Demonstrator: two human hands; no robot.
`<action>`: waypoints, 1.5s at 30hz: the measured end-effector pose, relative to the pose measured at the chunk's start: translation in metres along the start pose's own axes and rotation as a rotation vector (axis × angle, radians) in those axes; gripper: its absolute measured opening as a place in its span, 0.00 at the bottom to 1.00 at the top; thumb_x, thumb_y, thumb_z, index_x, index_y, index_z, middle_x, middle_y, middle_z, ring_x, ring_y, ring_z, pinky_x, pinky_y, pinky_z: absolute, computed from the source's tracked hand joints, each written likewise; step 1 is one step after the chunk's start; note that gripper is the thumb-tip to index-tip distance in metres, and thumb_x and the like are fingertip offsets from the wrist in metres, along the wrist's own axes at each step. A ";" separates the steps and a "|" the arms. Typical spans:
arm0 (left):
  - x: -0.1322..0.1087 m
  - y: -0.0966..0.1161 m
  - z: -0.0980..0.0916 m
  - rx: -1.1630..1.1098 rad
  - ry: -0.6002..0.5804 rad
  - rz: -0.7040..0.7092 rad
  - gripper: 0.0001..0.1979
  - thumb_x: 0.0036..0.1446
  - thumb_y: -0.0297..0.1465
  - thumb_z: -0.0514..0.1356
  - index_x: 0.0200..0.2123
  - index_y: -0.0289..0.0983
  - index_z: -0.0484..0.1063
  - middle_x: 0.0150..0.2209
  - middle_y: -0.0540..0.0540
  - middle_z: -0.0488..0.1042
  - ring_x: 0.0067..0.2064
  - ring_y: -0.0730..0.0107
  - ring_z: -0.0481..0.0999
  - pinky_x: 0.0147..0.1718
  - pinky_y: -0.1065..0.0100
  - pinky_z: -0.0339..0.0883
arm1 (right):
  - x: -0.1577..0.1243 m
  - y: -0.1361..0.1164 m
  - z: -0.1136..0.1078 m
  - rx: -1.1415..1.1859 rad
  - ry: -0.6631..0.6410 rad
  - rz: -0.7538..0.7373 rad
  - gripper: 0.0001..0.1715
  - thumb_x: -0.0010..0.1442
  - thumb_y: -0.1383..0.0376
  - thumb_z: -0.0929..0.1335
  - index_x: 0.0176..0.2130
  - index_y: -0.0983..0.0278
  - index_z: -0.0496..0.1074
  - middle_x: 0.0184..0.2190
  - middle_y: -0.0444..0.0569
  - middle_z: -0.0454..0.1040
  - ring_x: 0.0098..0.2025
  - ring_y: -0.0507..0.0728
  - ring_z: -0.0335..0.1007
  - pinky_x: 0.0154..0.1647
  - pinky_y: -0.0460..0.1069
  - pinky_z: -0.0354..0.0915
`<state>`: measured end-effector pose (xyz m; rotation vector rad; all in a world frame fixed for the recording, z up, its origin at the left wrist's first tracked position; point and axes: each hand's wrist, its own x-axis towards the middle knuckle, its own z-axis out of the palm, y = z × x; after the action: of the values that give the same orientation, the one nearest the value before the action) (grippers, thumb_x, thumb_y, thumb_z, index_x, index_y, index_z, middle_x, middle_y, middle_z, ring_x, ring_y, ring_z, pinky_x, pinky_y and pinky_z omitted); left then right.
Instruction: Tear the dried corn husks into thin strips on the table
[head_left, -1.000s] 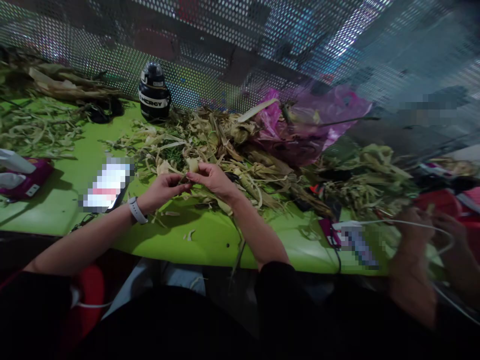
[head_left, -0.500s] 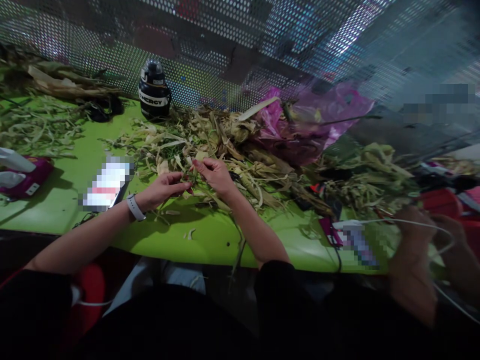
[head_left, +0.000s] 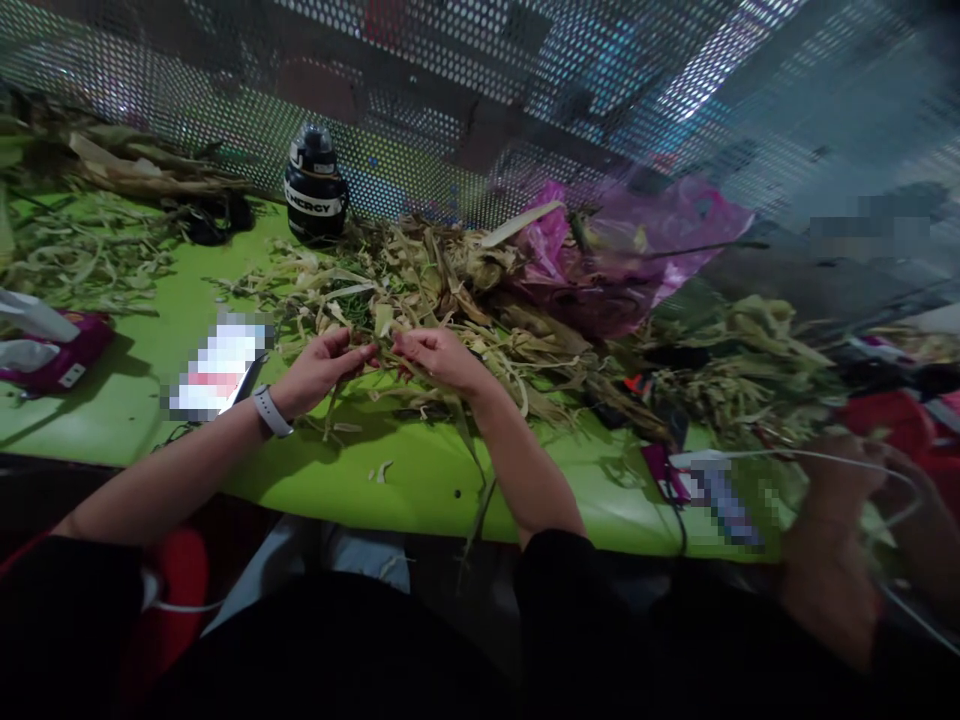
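Observation:
My left hand (head_left: pixel 321 368), with a white watch band (head_left: pixel 271 411) at the wrist, pinches thin plant strips between thumb and fingertips. Opposite it, my right hand (head_left: pixel 444 360) has its thumb and fingers closed on the same greenish husk strips (head_left: pixel 385 328). A long strip trails from under the right hand past the table's front edge. Directly behind both hands lies a heap of dry, pale husks and leaves (head_left: pixel 442 262). The exact strip ends are hidden by my fingertips.
On the green table (head_left: pixel 315 470) are a phone (head_left: pixel 219 365), a tissue pack (head_left: pixel 56 350), a black bottle (head_left: pixel 315 190) and a pink plastic bag (head_left: pixel 622 270). At right, another person's hands (head_left: pixel 844 480) work near a cable and second phone (head_left: pixel 724 500). Perforated metal stands behind.
My hands have drawn slightly apart, the right one shifting to the right. The left hand's fingers have lifted and curled a little. The view has shifted slightly.

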<state>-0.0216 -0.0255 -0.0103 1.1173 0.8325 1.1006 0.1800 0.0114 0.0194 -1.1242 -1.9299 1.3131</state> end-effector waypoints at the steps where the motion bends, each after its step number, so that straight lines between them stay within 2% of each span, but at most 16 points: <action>1: 0.000 0.001 0.000 -0.021 0.022 -0.003 0.16 0.48 0.39 0.71 0.34 0.35 0.73 0.30 0.50 0.77 0.25 0.82 0.68 0.24 0.76 0.61 | -0.002 -0.001 -0.002 -0.037 -0.018 -0.021 0.31 0.55 0.40 0.68 0.28 0.66 0.72 0.20 0.42 0.67 0.23 0.49 0.60 0.25 0.46 0.56; 5: 0.000 0.004 0.000 -0.051 0.007 -0.030 0.18 0.44 0.37 0.73 0.34 0.34 0.74 0.32 0.49 0.78 0.29 0.80 0.72 0.28 0.76 0.65 | -0.006 -0.002 -0.003 -0.082 -0.030 -0.095 0.24 0.56 0.47 0.70 0.33 0.66 0.74 0.24 0.42 0.68 0.26 0.48 0.59 0.28 0.45 0.55; 10: -0.002 0.004 0.002 -0.025 0.030 -0.038 0.19 0.43 0.39 0.73 0.32 0.34 0.72 0.31 0.50 0.77 0.29 0.79 0.73 0.27 0.76 0.65 | -0.005 -0.002 0.000 -0.083 -0.143 -0.099 0.20 0.59 0.50 0.68 0.36 0.66 0.73 0.25 0.43 0.69 0.27 0.50 0.63 0.30 0.46 0.60; 15: -0.002 0.007 0.001 -0.015 0.033 -0.035 0.18 0.44 0.38 0.73 0.31 0.34 0.70 0.30 0.51 0.76 0.28 0.79 0.72 0.27 0.74 0.64 | -0.004 -0.004 -0.005 -0.187 -0.116 -0.148 0.16 0.61 0.54 0.67 0.33 0.65 0.73 0.24 0.42 0.69 0.26 0.49 0.61 0.30 0.46 0.58; 21: -0.001 0.010 -0.002 -0.097 0.068 -0.057 0.20 0.43 0.37 0.73 0.29 0.35 0.66 0.30 0.51 0.76 0.29 0.79 0.72 0.26 0.75 0.62 | -0.005 -0.003 -0.015 -0.228 -0.059 -0.112 0.18 0.60 0.52 0.67 0.33 0.65 0.74 0.23 0.43 0.70 0.26 0.51 0.62 0.30 0.47 0.58; 23: -0.001 0.010 -0.003 -0.119 0.072 -0.042 0.20 0.43 0.38 0.73 0.30 0.35 0.67 0.30 0.50 0.76 0.31 0.77 0.74 0.28 0.75 0.64 | -0.005 -0.002 -0.014 -0.299 0.010 -0.171 0.18 0.61 0.52 0.67 0.36 0.64 0.75 0.28 0.46 0.73 0.31 0.53 0.67 0.35 0.49 0.61; 26: 0.000 0.007 -0.002 -0.076 0.061 0.002 0.19 0.47 0.40 0.71 0.33 0.35 0.69 0.33 0.48 0.77 0.33 0.76 0.74 0.30 0.74 0.64 | -0.006 -0.004 -0.006 -0.434 0.258 -0.387 0.16 0.60 0.56 0.68 0.43 0.63 0.75 0.42 0.52 0.75 0.45 0.59 0.69 0.50 0.53 0.62; 28: 0.000 0.005 -0.002 -0.010 0.023 0.013 0.18 0.49 0.41 0.70 0.34 0.34 0.70 0.33 0.47 0.77 0.31 0.77 0.73 0.29 0.73 0.63 | -0.007 -0.006 0.000 -0.479 0.392 -0.486 0.14 0.62 0.57 0.67 0.44 0.61 0.75 0.44 0.53 0.74 0.50 0.60 0.67 0.54 0.55 0.60; 29: 0.000 0.004 -0.002 0.019 0.001 0.021 0.18 0.50 0.41 0.69 0.35 0.34 0.70 0.32 0.48 0.77 0.30 0.78 0.71 0.29 0.73 0.63 | -0.007 -0.007 0.002 -0.488 0.413 -0.501 0.14 0.63 0.56 0.67 0.43 0.60 0.76 0.42 0.53 0.74 0.49 0.60 0.67 0.54 0.56 0.60; 33: -0.002 0.004 0.000 0.110 -0.071 0.081 0.17 0.54 0.41 0.66 0.38 0.35 0.71 0.31 0.49 0.75 0.29 0.78 0.69 0.29 0.72 0.62 | -0.007 -0.005 0.007 -0.461 0.341 -0.467 0.12 0.63 0.56 0.67 0.40 0.58 0.78 0.37 0.50 0.73 0.43 0.59 0.68 0.49 0.55 0.63; 38: -0.003 0.006 -0.001 0.261 -0.129 0.134 0.16 0.57 0.43 0.63 0.36 0.34 0.71 0.30 0.48 0.75 0.27 0.77 0.66 0.27 0.72 0.60 | -0.004 -0.003 0.007 -0.324 0.230 -0.439 0.10 0.59 0.56 0.70 0.35 0.59 0.78 0.34 0.48 0.71 0.38 0.56 0.68 0.41 0.52 0.65; 42: -0.002 0.004 -0.004 0.426 -0.207 0.164 0.17 0.59 0.44 0.61 0.35 0.34 0.71 0.30 0.45 0.76 0.26 0.76 0.66 0.26 0.71 0.60 | -0.005 -0.005 0.005 -0.281 0.152 -0.388 0.11 0.57 0.56 0.72 0.32 0.61 0.76 0.32 0.47 0.70 0.37 0.55 0.67 0.42 0.51 0.65; 45: -0.001 0.004 -0.007 0.516 -0.253 0.200 0.17 0.59 0.44 0.60 0.33 0.34 0.72 0.30 0.45 0.77 0.27 0.75 0.68 0.27 0.71 0.60 | -0.004 -0.004 0.003 -0.254 0.102 -0.320 0.12 0.55 0.56 0.73 0.36 0.62 0.76 0.35 0.47 0.71 0.38 0.54 0.67 0.42 0.50 0.65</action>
<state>-0.0290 -0.0245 -0.0078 1.7635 0.8370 0.8984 0.1785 0.0064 0.0221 -0.9262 -2.1353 0.8439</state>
